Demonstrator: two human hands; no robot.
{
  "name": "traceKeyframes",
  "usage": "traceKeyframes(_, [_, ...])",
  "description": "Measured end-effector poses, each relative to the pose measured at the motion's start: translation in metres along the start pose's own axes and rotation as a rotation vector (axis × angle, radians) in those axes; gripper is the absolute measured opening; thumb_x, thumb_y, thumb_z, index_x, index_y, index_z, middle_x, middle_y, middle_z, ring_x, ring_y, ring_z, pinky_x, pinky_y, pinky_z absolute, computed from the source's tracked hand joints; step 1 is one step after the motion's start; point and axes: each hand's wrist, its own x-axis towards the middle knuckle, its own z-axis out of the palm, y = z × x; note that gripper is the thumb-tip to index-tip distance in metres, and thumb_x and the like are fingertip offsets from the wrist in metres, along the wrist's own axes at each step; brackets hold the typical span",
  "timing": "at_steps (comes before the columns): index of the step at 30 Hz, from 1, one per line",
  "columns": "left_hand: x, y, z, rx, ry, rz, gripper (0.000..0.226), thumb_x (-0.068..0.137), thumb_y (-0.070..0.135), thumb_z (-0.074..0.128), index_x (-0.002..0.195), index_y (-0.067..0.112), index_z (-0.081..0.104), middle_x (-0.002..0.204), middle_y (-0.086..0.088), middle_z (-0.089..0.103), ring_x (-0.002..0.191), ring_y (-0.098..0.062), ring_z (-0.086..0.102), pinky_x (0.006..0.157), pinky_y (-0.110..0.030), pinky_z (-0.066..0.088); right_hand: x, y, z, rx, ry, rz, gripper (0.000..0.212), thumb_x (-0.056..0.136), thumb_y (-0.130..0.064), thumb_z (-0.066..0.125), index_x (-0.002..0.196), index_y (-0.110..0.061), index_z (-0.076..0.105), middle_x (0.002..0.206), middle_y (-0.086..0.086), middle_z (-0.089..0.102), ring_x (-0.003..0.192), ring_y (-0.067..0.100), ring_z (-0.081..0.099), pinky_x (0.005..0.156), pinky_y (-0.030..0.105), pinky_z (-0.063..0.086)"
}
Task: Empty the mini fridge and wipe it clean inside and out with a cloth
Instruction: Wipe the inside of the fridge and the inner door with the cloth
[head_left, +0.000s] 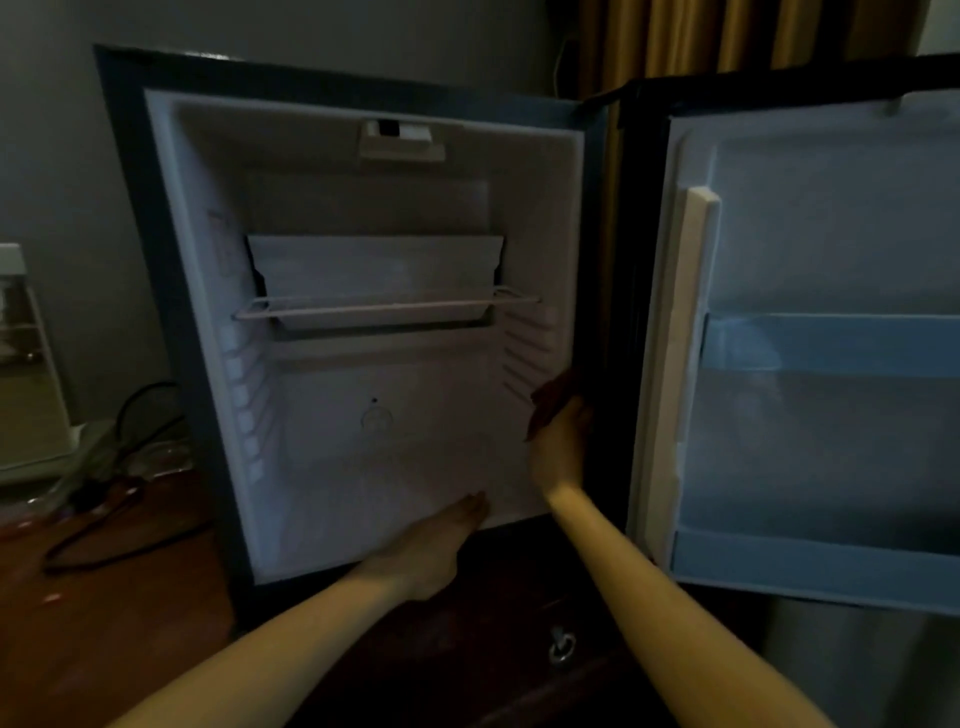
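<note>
Mini fridge (150, 260): on desk (104, 623), right of cables (119, 540), door (831, 234) swung wide right. Looks empty bar wire shelf (384, 307). No cloth in view.

Left hand (441, 540): fingers straight, flat on front lip of fridge floor.

Right hand (558, 431): on right inner wall at front edge; flat or hooked, cannot tell.

Judgement: box heavy and rigid, wipe in place. Liner smooth hard plastic. Shelf light; take by front rail, slide out.

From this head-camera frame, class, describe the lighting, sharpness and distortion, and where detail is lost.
Head view: dim, the black mini fridge brightest inside its white lining; soft blur; wide angle skews the open white-lined door; fingers of the right hand sink into shadow; the left hand reads clearer.
</note>
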Motion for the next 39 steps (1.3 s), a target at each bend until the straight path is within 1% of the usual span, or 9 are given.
traceKeyframes(4, [-0.017, -0.017, -0.008, 0.126, -0.040, -0.033, 0.071, 0.100, -0.001, 0.038, 0.154, 0.021, -0.004, 0.155, 0.012, -0.009, 0.146, -0.006, 0.001, 0.110, -0.012, -0.007, -0.045, 0.043, 0.026, -0.130, -0.052, 0.130, 0.046, 0.104, -0.013, 0.035, 0.145, 0.005, 0.024, 0.145, 0.020, 0.035, 0.132, 0.030, 0.037, 0.104, 0.022, 0.024])
traceKeyframes(8, [-0.048, -0.029, -0.019, 0.107, -0.005, -0.128, 0.079, 0.091, -0.016, 0.029, 0.154, 0.021, 0.000, 0.159, 0.010, -0.005, 0.147, -0.006, -0.002, 0.110, -0.012, -0.008, -0.065, 0.070, 0.070, -0.326, -0.097, 0.270, 0.051, 0.103, -0.015, 0.011, 0.144, 0.009, 0.029, 0.145, 0.033, 0.033, 0.131, 0.044, 0.037, 0.110, 0.044, 0.026])
traceKeyframes(11, [-0.074, -0.038, -0.027, 0.134, 0.038, -0.135, 0.077, 0.091, -0.016, 0.030, 0.154, 0.019, 0.003, 0.160, 0.007, -0.004, 0.147, -0.007, -0.003, 0.110, -0.012, -0.009, -0.069, 0.049, 0.090, -0.460, -0.220, 0.336, 0.052, 0.102, -0.017, 0.013, 0.148, 0.007, 0.019, 0.151, 0.033, 0.020, 0.137, 0.047, 0.025, 0.114, 0.054, 0.018])
traceKeyframes(13, [-0.091, -0.042, -0.029, 0.174, 0.035, -0.154, 0.076, 0.090, -0.016, 0.032, 0.154, 0.015, 0.004, 0.161, 0.003, -0.003, 0.148, -0.009, -0.002, 0.114, -0.016, -0.007, -0.100, 0.014, 0.096, -0.364, -0.274, 0.384, 0.055, 0.100, -0.016, 0.007, 0.147, 0.011, 0.013, 0.152, 0.033, 0.015, 0.140, 0.045, 0.018, 0.116, 0.048, 0.012])
traceKeyframes(17, [-0.134, -0.053, -0.036, 0.144, 0.153, -0.207, 0.065, 0.095, -0.004, 0.041, 0.152, 0.011, 0.016, 0.159, -0.004, 0.013, 0.146, -0.021, 0.021, 0.115, -0.020, 0.008, -0.158, -0.038, 0.124, 0.032, -0.367, 0.534, 0.069, 0.097, -0.018, 0.049, 0.143, 0.013, 0.009, 0.153, 0.029, 0.011, 0.144, 0.040, 0.011, 0.117, 0.037, 0.009])
traceKeyframes(21, [-0.158, -0.063, -0.039, 0.183, 0.160, -0.209, 0.064, 0.098, 0.003, 0.041, 0.152, 0.016, 0.009, 0.153, 0.007, 0.011, 0.145, -0.015, 0.023, 0.110, -0.011, 0.008, -0.168, -0.059, 0.137, 0.216, -0.415, 0.636, 0.075, 0.096, -0.015, 0.054, 0.146, 0.007, 0.003, 0.156, 0.027, -0.002, 0.146, 0.037, 0.002, 0.117, 0.035, 0.004])
traceKeyframes(24, [-0.160, -0.062, -0.041, 0.150, 0.136, -0.154, 0.075, 0.093, -0.003, 0.042, 0.149, 0.022, -0.001, 0.154, 0.011, -0.002, 0.148, -0.011, 0.011, 0.112, -0.011, 0.005, -0.157, -0.050, 0.134, 0.174, -0.390, 0.614, 0.075, 0.096, -0.015, 0.054, 0.145, 0.009, 0.004, 0.155, 0.029, 0.001, 0.145, 0.039, 0.003, 0.118, 0.036, 0.004])
traceKeyframes(30, [-0.191, -0.066, -0.048, 0.204, 0.120, -0.211, 0.080, 0.086, -0.010, 0.040, 0.155, 0.021, 0.013, 0.161, 0.008, 0.002, 0.148, -0.008, 0.009, 0.114, -0.018, 0.017, -0.158, -0.021, 0.131, 0.075, -0.197, 0.524, 0.064, 0.094, -0.008, 0.051, 0.141, 0.016, 0.015, 0.151, 0.035, 0.012, 0.142, 0.043, 0.012, 0.117, 0.038, 0.007])
traceKeyframes(39, [-0.260, -0.098, -0.060, 0.105, 0.224, -0.480, 0.079, 0.086, -0.012, 0.038, 0.154, 0.020, 0.015, 0.160, 0.009, 0.008, 0.147, -0.008, 0.006, 0.114, -0.015, 0.005, -0.258, -0.076, 0.179, -0.093, -0.552, 0.283, 0.058, 0.097, -0.009, 0.043, 0.147, 0.004, 0.015, 0.154, 0.024, 0.010, 0.144, 0.034, 0.012, 0.117, 0.039, 0.017])
